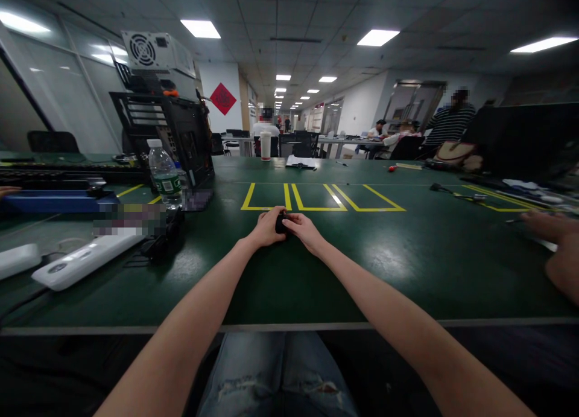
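Note:
Both my hands meet over the green table [289, 284], just in front of the yellow tape outlines [294, 209]. Between them is a small black object [281, 224]; its kind is too small and too covered to make out. My left hand [266, 229] is wrapped round its left side, thumb and fingers closed on it. From the right, my right hand [304, 229] pinches at the object with thumb and forefinger. Fingers hide much of the black thing.
Left of me lie a white power strip [90, 257], black cables [163, 236], a water bottle [165, 174] and an open computer case [181, 124]. Farther back stand a cup [265, 145] and a clipboard [301, 162]. Another person's hand [558, 242] reaches in at right.

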Motion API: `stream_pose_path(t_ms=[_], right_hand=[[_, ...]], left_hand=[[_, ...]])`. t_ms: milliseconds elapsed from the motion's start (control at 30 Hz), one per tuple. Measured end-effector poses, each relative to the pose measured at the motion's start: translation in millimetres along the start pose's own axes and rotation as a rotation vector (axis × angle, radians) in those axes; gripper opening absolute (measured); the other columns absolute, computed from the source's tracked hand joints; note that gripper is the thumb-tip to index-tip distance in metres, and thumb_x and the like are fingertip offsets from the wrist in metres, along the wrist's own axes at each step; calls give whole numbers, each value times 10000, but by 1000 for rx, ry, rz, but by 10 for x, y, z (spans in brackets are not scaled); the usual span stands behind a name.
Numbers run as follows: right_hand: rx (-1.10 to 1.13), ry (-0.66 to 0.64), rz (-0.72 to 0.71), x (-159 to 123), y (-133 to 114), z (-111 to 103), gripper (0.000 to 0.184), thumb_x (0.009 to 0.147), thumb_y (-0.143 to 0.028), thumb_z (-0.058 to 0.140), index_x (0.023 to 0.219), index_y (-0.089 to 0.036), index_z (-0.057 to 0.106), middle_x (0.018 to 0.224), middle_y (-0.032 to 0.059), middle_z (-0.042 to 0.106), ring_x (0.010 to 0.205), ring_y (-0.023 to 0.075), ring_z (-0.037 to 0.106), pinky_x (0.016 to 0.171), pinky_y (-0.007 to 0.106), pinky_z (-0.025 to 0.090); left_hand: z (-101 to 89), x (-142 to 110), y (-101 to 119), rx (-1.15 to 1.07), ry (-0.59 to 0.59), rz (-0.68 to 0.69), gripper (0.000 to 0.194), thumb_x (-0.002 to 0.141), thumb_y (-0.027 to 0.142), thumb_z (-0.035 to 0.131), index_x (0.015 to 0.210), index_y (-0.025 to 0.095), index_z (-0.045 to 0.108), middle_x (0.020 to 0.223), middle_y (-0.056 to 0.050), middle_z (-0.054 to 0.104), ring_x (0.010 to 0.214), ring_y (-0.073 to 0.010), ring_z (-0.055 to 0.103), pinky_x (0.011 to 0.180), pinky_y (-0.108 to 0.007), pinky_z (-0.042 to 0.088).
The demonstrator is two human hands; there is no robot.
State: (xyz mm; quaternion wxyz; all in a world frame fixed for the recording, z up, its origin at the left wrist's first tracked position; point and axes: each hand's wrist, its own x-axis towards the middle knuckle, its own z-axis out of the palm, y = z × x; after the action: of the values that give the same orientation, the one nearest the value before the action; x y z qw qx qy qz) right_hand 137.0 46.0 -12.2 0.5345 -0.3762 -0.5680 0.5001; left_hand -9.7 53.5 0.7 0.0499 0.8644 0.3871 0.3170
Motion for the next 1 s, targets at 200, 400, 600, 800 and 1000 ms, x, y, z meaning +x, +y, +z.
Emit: stream_pose_path(t_ms=[200,400,600,800,1000], right_hand=[[-51,-26,-1,38,50,-34,355,635,-295,661,949,-152,574,938,59,632,886,188,571,825,378,424],[-81,-14,-13,17,38,-22,382,632,-317,662,962,-151,567,924,53,631,874,181,572,807,362,429],[-95,-2,-14,19,41,-26,355,633,-300,662,942,-157,561,932,53,624,889,184,568,814,360,423],[-97,-22,-11,-28,-3,-41,345,647,-308,655,946,-167,556,962,53,614,924,187,556,837,370,415],[-94,-25,-29,-50,-19,-33,331,669,-288,634,966,-167,553,946,44,613,905,176,553,858,381,399]], left_hand=[[-22,-14,28,60,27,-30,591,562,222,665,1090,214,400,1107,-78,476,1100,-331,373,890,-506,292],[-52,-39,50,69,23,-23,670,568,232,678,1164,216,374,1161,-91,403,1042,-316,443,843,-449,386],[-53,-63,54,33,22,6,669,611,237,668,1195,224,343,1170,-79,437,1035,-270,492,858,-397,412],[-24,-72,29,-10,34,37,662,631,237,664,1204,214,331,1179,-84,469,1055,-263,486,884,-417,391],[1,-49,-32,-28,30,65,619,637,207,648,1175,179,344,1151,-102,466,1049,-258,480,889,-408,389]])
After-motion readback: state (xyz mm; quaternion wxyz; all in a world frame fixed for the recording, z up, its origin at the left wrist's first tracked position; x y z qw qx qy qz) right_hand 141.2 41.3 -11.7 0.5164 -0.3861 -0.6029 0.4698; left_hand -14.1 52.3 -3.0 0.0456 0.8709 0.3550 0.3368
